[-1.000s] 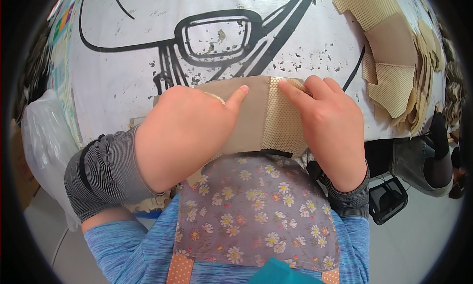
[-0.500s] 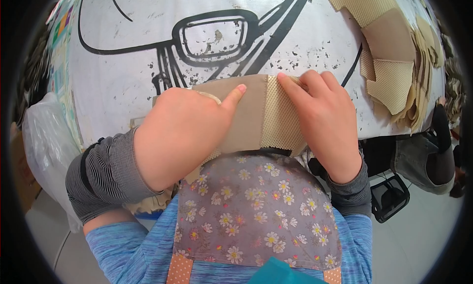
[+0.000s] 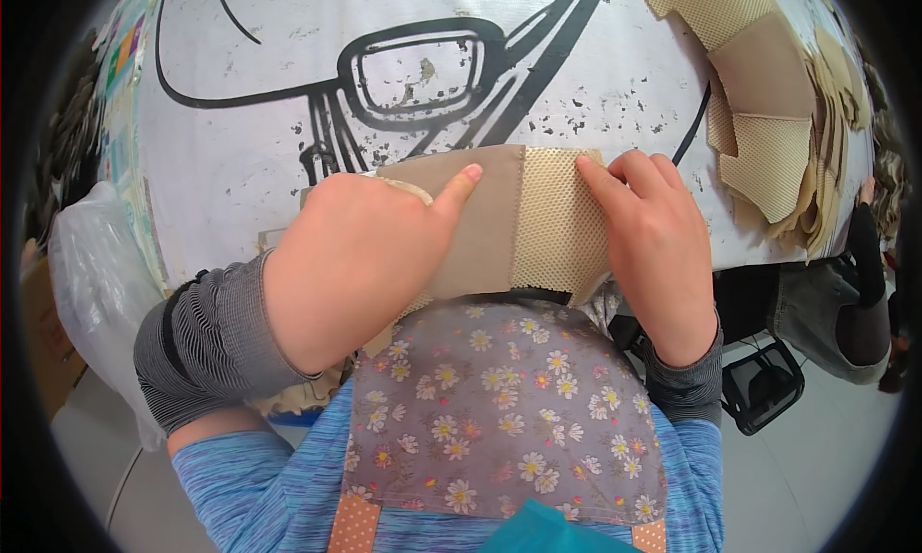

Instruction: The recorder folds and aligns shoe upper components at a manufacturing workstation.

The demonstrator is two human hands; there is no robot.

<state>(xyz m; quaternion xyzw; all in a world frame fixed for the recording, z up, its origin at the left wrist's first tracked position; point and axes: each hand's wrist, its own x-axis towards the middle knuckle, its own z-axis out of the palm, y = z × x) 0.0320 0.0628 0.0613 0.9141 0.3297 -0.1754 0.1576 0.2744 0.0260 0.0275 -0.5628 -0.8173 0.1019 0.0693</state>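
Note:
A beige fabric panel [image 3: 485, 227] lies at the table's near edge, smooth in its middle, with cream mesh [image 3: 555, 222] sewn on at the right. My left hand [image 3: 370, 251] grips the panel's left part, its thumb stretched over the smooth section and its other fingers curled out of sight. At the upper right edge, my right hand [image 3: 653, 236] pinches the mesh between thumb and fingers. The panel's lower edge hangs just above my flowered apron [image 3: 509, 409], and a dark strip shows beneath it.
The table [image 3: 259, 140] has a white, scuffed cover with thick black line drawings. A stack of similar beige and mesh pieces [image 3: 764, 73] lies at the right. Left of the table hangs a clear plastic bag [image 3: 101, 275]. Another person's dark sleeve [image 3: 864, 241] shows at the far right.
My right hand has slid a little to the right along the panel's upper edge, uncovering more mesh. My left hand stays in nearly the same place.

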